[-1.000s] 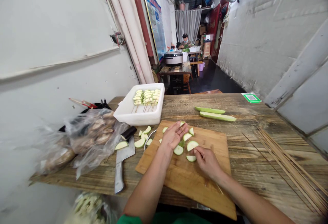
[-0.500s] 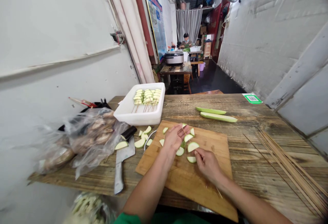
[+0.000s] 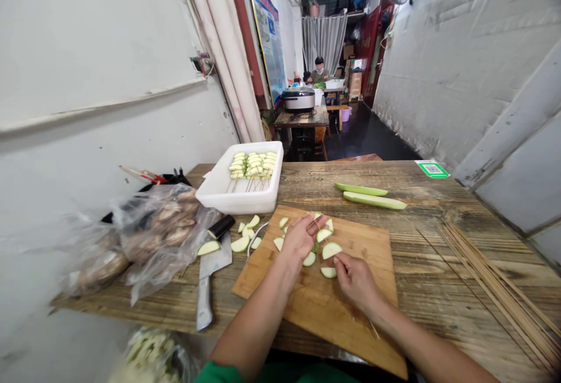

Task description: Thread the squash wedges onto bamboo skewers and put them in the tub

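My right hand pinches a thin wooden skewer just below a half-round zucchini slice. Another zucchini slice sits farther up the same skewer. At the skewer's far end, my left hand has its fingers around a slice that they partly cover; the skewer's tip is hard to make out. Both hands are over a wooden cutting board. Loose slices lie on it, among them a zucchini slice near my right fingertips and a zucchini slice beneath my left hand.
A white tub holds finished skewers of slices. Left of the board lie a cleaver, cut pieces and plastic bags of mushrooms. Two long zucchini strips lie behind the board, bare skewers at right. A person sits far back.
Almost nothing differs. Both hands keep their places on the skewer and its slices, and the whole view has shifted very slightly.
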`<state>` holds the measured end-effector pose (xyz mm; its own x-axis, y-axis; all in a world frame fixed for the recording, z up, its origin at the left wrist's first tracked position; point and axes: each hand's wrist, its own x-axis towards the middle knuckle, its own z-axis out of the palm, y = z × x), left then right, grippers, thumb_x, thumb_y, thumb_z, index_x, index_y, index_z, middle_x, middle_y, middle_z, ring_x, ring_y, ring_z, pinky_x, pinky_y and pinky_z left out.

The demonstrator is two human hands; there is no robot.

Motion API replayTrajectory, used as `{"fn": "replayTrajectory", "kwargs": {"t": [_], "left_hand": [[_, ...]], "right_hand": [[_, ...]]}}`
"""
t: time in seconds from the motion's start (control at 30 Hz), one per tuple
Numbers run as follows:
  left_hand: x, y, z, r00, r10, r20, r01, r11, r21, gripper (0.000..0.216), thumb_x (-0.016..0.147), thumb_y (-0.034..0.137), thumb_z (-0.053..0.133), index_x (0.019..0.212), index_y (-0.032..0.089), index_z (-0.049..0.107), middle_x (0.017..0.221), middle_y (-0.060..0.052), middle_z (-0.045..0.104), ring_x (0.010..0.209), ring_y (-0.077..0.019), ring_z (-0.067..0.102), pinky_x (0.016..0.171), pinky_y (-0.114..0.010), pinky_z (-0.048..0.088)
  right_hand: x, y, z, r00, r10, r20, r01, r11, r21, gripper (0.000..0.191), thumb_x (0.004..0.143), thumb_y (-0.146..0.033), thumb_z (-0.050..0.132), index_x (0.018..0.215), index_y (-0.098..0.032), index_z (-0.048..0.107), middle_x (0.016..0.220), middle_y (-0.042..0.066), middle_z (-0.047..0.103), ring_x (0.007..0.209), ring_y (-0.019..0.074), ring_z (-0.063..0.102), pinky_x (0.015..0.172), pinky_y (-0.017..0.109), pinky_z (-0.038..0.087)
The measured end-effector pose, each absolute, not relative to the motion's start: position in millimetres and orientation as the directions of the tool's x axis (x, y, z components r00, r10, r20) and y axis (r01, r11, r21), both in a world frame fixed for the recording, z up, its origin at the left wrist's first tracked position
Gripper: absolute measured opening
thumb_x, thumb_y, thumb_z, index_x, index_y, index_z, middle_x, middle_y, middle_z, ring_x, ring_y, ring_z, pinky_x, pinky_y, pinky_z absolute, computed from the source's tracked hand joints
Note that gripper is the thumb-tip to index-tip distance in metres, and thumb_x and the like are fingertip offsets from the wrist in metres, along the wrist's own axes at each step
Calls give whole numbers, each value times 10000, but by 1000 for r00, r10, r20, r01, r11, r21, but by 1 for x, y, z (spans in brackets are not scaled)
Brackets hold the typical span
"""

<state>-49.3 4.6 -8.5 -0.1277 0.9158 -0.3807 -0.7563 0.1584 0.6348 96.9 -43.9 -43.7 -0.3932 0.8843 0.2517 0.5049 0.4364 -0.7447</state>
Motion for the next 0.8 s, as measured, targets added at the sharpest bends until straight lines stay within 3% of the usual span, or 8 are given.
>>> {"fn": "replayTrajectory", "kwargs": {"t": [0.2, 0.53, 0.8], "left_hand": [[-45, 3, -7, -158, 903, -401, -744, 158, 649, 64, 719, 100, 578, 735, 121, 519, 794, -104, 647, 826, -209, 635, 745, -362, 510], [-38, -3, -13, -67, 936, -347, -715, 198, 671, 112, 694, 151, 623, 757, 127, 532, 761, -78, 645, 722, -183, 636, 716, -371, 518], [-32, -3, -12, -63, 928, -368, -734, 207, 647, 40, 719, 98, 574, 740, 111, 542, 745, -77, 644, 685, -165, 629, 718, -362, 520]], "right_hand": [[96, -45, -43, -386, 879, 279, 527, 459, -716, 255, 836, -220, 348, 653, -177, 521, 509, -14, 499, 451, 109, 451, 472, 201, 278], [97, -43, -39, -361, 877, 316, 546, 473, -691, 278, 856, -240, 332, 685, -175, 542, 523, 1, 523, 451, 114, 460, 475, 206, 297], [98, -40, -45, -320, 882, 346, 546, 470, -694, 262, 841, -218, 353, 675, -167, 549, 531, 6, 522, 451, 118, 460, 480, 210, 303]]}}
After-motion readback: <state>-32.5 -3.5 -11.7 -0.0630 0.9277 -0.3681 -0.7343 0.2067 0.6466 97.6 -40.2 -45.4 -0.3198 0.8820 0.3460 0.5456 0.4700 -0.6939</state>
